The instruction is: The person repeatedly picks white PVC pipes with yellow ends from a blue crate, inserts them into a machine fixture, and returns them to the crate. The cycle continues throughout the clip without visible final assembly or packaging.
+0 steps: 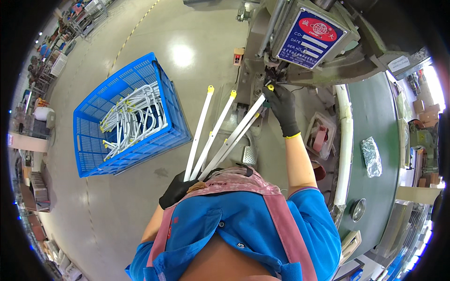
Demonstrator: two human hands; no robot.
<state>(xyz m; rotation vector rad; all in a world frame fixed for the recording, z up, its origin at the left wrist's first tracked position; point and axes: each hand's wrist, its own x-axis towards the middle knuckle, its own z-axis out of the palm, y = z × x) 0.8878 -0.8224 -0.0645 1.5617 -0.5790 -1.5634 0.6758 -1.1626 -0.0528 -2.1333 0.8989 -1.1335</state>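
Observation:
My left hand [175,190], in a black glove, is closed round the lower ends of several white metal tubes [199,131] near my waist. The tubes fan upward, and their upper ends carry yellow tips. My right hand [285,110], also gloved in black, grips the yellow-tipped upper end of the rightmost long tube [244,122]. That end sits at the working head [273,70] of a grey-green machine. Whether it touches the machine's tooling cannot be made out. Part of the right hand's grip is hidden behind its own fingers.
A blue plastic crate [176,112] holding many bent white tubes stands on the floor at left. A metal foot pedal [249,155] lies below the machine. On the right, a green-topped bench [379,107] carries a clear plastic packet [371,157] and a round metal dish [358,210].

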